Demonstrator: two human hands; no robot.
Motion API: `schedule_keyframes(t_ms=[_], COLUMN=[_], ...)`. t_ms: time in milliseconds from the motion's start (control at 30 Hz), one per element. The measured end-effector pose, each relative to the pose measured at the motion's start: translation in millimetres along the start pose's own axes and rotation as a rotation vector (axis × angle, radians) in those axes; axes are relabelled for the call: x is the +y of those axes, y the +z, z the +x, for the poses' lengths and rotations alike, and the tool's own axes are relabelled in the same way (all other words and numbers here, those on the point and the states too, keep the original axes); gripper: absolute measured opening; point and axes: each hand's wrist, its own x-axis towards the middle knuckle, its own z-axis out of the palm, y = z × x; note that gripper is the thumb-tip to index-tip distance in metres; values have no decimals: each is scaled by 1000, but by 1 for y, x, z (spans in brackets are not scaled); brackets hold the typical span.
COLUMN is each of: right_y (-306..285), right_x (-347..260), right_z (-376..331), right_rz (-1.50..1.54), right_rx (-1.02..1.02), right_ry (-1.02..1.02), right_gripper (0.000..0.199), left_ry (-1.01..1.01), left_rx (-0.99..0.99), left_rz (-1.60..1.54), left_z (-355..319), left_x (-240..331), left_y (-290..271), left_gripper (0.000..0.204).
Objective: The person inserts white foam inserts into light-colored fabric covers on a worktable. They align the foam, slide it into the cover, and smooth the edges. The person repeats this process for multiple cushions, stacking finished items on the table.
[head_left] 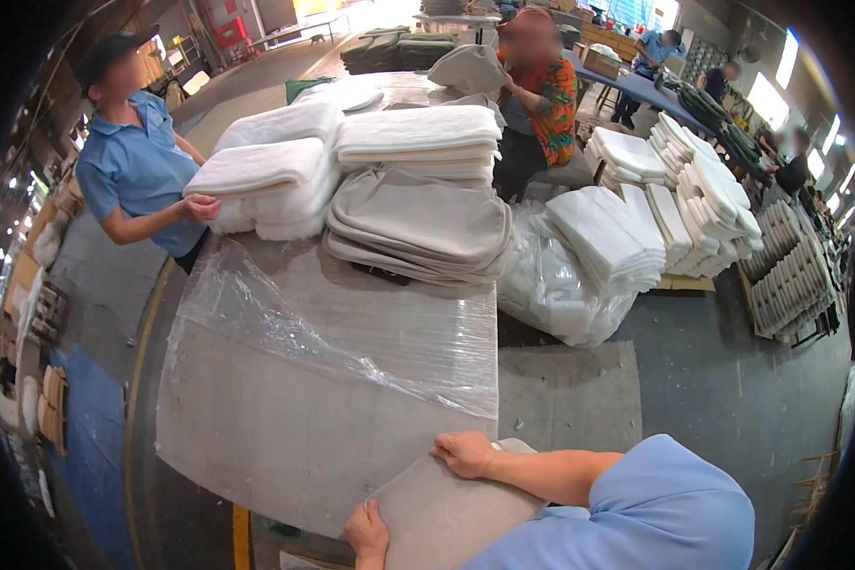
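Beige cover [451, 513] lies at the near right corner of the worktop [285, 442], its far part over the surface; how much of its weight the worktop bears cannot be told. The left hand [367, 532] has its grip closed on the cover's left edge, thumb uppermost, and the right hand [464, 453] has fingers curled in a closed grip on the far edge. To handle it well, the two hands should draw evenly apart, so that the edge between them runs straight without twisting. A pinch close to the edge would probably control it better than a fistful farther in, since such cloth looks soft enough to crease. The clear film [304, 353] across the worktop's middle could slip or snag underneath, so the bare near part seems the safer support. The stack of beige covers [418, 228] and the white pads [418, 147] sit toward the worktop's far end, well apart from both hands.
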Motion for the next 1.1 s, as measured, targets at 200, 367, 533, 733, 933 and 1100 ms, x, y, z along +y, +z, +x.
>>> schedule_keyframes(t_ms=[200, 367, 533, 733, 933, 1100], right_y=[-1, 1, 2, 6, 6, 3], right_x=[-1, 1, 4, 6, 6, 3], right_z=[-3, -4, -4, -3, 0, -1], right_rz=[-1, -9, -13, 28, -17, -8], right_rx=[12, 14, 15, 76, 33, 23], right_ry=[-14, -10, -25, -70, -30, -25], right_gripper=[31, 31, 30, 30, 31, 30], left_ry=[0, 8, 18, -7, -72, -4], left_rx=[-10, -4, -2, -15, -67, -26], left_rz=[13, 11, 3, 7, 38, 29], left_z=[-3, -2, -3, -2, 2, 1], left_x=[-1, 0, 3, 5, 5, 9], left_y=[0, 1, 0, -1, -3, -3], left_gripper=[45, 46, 45, 45, 46, 46])
